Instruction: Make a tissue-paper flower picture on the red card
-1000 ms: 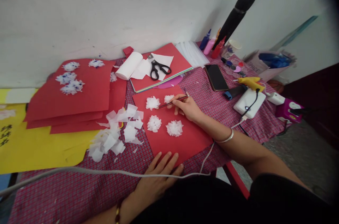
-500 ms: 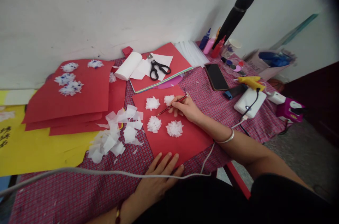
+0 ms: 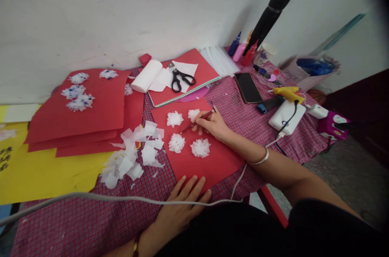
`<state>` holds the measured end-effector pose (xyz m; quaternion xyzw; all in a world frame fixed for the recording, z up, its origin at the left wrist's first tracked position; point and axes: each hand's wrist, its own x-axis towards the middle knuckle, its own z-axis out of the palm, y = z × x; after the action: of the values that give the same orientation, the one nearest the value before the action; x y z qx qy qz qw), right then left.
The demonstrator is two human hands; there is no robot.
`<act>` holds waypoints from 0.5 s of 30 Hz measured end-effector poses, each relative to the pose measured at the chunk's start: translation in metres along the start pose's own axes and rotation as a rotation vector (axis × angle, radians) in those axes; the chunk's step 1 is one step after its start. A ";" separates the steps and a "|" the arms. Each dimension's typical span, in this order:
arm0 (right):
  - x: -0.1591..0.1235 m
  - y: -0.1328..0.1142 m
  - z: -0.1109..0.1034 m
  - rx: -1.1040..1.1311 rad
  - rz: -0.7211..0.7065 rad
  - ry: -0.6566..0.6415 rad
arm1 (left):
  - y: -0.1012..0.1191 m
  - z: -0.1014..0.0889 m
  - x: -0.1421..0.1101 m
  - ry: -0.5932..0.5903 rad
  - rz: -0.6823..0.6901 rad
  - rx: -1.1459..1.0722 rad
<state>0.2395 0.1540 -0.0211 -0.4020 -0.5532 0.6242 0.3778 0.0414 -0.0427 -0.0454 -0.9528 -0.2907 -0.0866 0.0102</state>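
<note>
My right hand (image 3: 212, 123) is closed around a dark red pencil (image 3: 197, 122). Its point meets the red sheet (image 3: 223, 158) just above a fluffy white paper tuft (image 3: 176, 143). Several such tufts sit on this sheet, and my fingers partly cover the upper right one (image 3: 193, 114). Flat on the lower edge of the sheet rests my left hand (image 3: 182, 204), fingers spread and holding nothing. A white cable crosses over that hand. Left of the sheet lies a loose heap of white paper squares (image 3: 127, 162).
Stacked red sheets (image 3: 91, 121) with blue-dotted tufts lie on the left over yellow paper (image 3: 60, 180). Behind are a white paper roll (image 3: 148, 76) and black scissors (image 3: 182, 79). To the right are a phone (image 3: 248, 88), a yellow glue gun (image 3: 287, 94), a white power bank (image 3: 286, 117) and paint bottles (image 3: 240, 50).
Almost nothing differs. My right hand and the pencil have shifted very slightly, with the tip still by the lower left tuft. My left hand stays in place.
</note>
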 end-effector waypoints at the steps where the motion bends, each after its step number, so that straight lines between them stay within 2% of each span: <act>1: 0.000 -0.001 0.000 -0.002 0.006 -0.008 | 0.000 0.000 0.000 -0.003 0.000 0.002; 15: 0.000 0.001 0.004 0.002 -0.048 0.077 | 0.001 -0.001 -0.002 -0.063 0.003 -0.007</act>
<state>0.2354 0.1527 -0.0220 -0.4120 -0.5472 0.5996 0.4138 0.0401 -0.0449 -0.0449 -0.9556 -0.2892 -0.0573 -0.0022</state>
